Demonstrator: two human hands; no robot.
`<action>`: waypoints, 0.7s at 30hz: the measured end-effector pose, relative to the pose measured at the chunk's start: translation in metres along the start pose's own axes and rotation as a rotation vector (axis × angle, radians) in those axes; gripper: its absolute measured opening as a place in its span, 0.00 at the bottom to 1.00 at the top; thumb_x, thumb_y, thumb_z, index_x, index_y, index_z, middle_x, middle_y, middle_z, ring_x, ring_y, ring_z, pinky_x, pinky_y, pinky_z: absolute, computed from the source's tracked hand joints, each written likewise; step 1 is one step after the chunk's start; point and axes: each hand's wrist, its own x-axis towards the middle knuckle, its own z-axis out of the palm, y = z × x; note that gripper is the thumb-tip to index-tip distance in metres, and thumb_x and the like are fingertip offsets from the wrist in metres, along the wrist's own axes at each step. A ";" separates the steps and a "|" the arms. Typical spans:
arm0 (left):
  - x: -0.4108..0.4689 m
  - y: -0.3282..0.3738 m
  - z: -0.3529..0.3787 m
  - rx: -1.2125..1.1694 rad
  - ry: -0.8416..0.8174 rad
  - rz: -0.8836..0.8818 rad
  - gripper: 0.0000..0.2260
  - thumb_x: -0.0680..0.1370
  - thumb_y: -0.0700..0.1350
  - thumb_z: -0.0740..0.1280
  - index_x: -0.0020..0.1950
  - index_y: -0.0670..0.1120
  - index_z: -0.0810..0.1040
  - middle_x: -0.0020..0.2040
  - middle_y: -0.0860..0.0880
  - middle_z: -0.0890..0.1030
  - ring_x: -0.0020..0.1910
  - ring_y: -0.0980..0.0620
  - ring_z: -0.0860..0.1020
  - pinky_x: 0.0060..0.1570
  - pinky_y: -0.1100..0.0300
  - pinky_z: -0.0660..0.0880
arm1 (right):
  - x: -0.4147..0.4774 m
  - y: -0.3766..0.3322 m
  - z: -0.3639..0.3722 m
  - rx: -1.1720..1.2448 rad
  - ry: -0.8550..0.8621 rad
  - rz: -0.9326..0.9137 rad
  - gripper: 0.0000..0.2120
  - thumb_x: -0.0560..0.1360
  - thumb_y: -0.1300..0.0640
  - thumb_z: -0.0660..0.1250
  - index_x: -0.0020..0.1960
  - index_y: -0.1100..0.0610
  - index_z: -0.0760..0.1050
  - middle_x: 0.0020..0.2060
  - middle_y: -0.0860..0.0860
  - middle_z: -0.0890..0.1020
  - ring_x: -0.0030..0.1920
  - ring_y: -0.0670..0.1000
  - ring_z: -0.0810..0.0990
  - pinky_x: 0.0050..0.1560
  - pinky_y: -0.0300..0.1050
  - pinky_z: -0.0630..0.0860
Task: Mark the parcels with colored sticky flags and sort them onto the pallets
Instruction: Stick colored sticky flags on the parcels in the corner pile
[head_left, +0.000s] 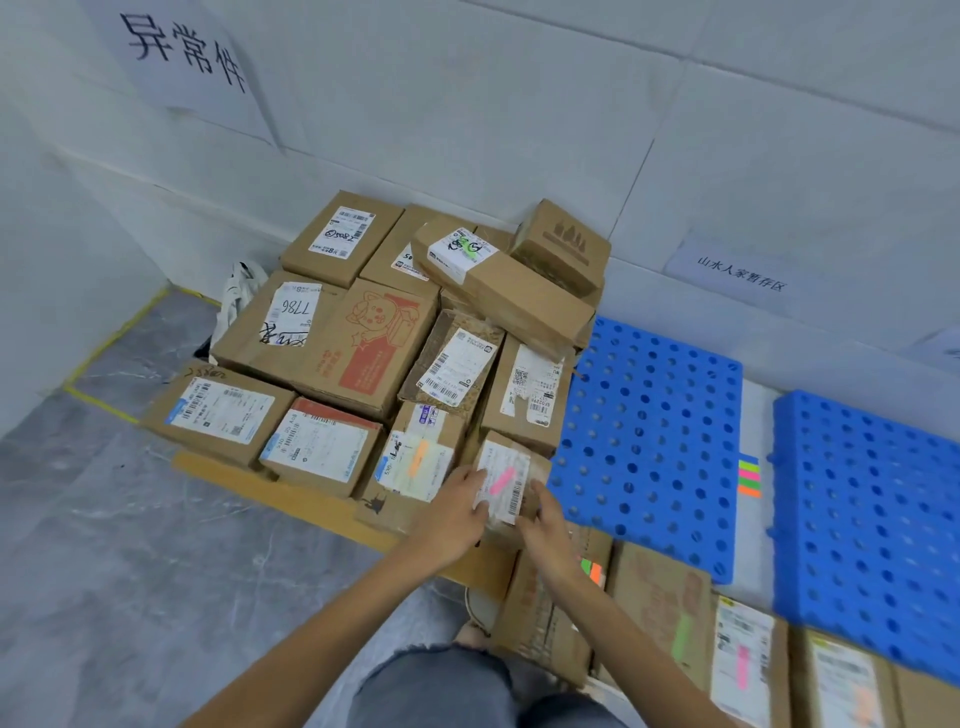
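A small parcel (511, 480) with a pink flag (502, 480) sits at the near right of the cardboard pile, gripped by left hand (457, 512) and right hand (545, 535). Several parcels lack flags; the blue pallet (649, 441) is bare.

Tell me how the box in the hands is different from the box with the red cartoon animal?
The held parcel is small and has a pink flag on its white label; the cartoon box is much bigger, with no flag visible. Both hands, left hand and right hand, grip the held parcel; the cartoon box lies untouched. Both are brown cardboard.
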 end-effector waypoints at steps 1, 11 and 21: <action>-0.001 0.000 0.001 -0.005 -0.010 0.007 0.23 0.81 0.41 0.58 0.75 0.43 0.60 0.76 0.47 0.58 0.72 0.50 0.62 0.68 0.62 0.62 | 0.001 0.002 0.002 -0.008 -0.009 -0.008 0.24 0.77 0.68 0.57 0.72 0.59 0.60 0.67 0.52 0.66 0.70 0.53 0.62 0.63 0.38 0.60; -0.031 -0.006 -0.060 -0.525 0.664 0.137 0.16 0.79 0.33 0.57 0.58 0.49 0.77 0.54 0.55 0.79 0.56 0.63 0.75 0.54 0.72 0.70 | 0.018 -0.036 0.007 -0.174 0.094 -0.424 0.18 0.77 0.68 0.56 0.65 0.56 0.70 0.61 0.49 0.73 0.63 0.47 0.71 0.66 0.41 0.67; -0.031 -0.107 -0.075 -1.034 0.979 -0.603 0.17 0.79 0.40 0.63 0.67 0.43 0.66 0.61 0.46 0.71 0.59 0.48 0.72 0.53 0.57 0.70 | 0.085 -0.149 0.130 -0.714 -0.431 -0.603 0.18 0.78 0.70 0.53 0.63 0.63 0.73 0.57 0.57 0.77 0.56 0.57 0.75 0.56 0.47 0.73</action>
